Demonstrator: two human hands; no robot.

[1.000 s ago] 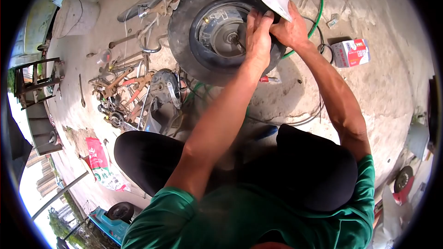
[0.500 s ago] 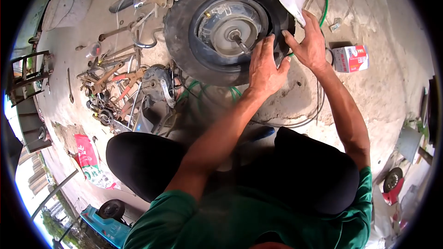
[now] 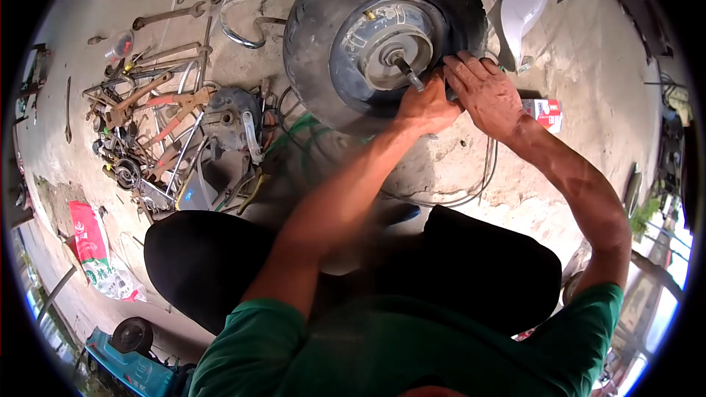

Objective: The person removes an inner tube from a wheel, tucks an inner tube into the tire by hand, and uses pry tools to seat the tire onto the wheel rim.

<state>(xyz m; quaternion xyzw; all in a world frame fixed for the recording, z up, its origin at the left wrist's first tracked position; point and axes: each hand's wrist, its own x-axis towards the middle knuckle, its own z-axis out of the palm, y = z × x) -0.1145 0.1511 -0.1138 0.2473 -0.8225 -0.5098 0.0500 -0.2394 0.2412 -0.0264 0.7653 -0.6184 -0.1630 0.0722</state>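
A black tyre (image 3: 312, 51) surrounds a grey wheel hub (image 3: 401, 29) with a metal axle sticking out. My left hand (image 3: 428, 109) is at the tyre's lower right, its fingers bent in at the inner edge and partly hidden. Right beside it, my right hand (image 3: 487, 95) is closed over the tyre's outer side, fingers close together. The two hands touch or nearly touch. A white curved panel (image 3: 523, 7) rises just beyond my right hand.
Wrenches, pliers and other tools (image 3: 158, 114) lie heaped at left beside a round metal drum cover (image 3: 226, 114). A red-and-white box (image 3: 548, 114) sits right of my hands. A dark hose (image 3: 471, 195) curves below the tyre. A red-and-white bag (image 3: 95, 246) lies lower left.
Both hands were apart with fingers spread; they have come together and closed on the tyre's lower right. The view has shifted, showing more of the white panel.
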